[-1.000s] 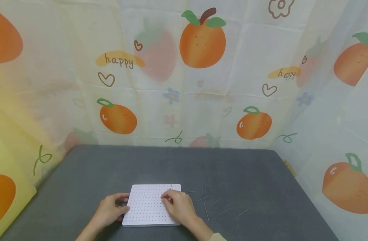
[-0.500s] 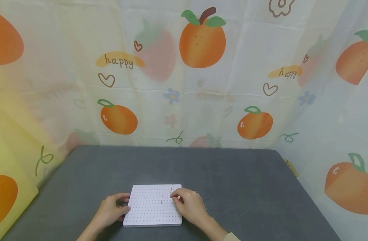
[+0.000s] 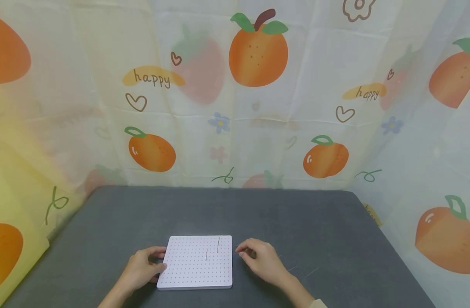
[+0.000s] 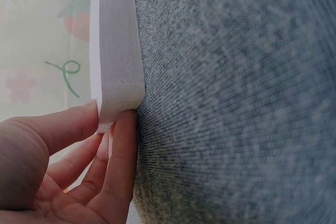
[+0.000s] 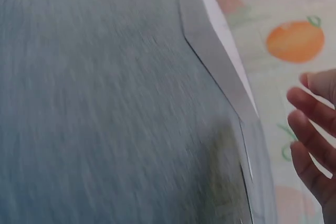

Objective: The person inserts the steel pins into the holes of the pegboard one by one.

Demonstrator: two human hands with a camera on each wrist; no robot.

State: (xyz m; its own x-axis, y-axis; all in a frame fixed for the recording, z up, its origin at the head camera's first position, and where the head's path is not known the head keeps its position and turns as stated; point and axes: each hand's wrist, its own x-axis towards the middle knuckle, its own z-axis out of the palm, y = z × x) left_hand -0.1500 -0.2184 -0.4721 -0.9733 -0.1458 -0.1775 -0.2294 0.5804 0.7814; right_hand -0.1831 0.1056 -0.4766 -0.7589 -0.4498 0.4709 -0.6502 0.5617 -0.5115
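A white board [image 3: 184, 271] with rows of small holes lies at the front of the dark table. My left hand [image 3: 140, 267] grips its left edge; in the left wrist view the thumb presses the upper rim and the fingers bear on the board's side [image 4: 121, 56]. Two thin pins stand up from the board, a shorter pin [image 3: 206, 255] near the middle and a longer pin [image 3: 218, 244] further back. Just off the board's right edge hovers my right hand [image 3: 263, 261], its fingers loosely bent and spread in the right wrist view, holding nothing visible.
Several thin pins lie on the table right of the board, such as one pin [image 3: 313, 271]; others are partly hidden by the right hand. Fabric with printed fruit [image 3: 258, 141] hangs behind and beside the table [image 3: 204, 209].
My right hand has let go of the shorter pin, which now stands in the board, and has moved right, off the board. The left hand keeps its grip.
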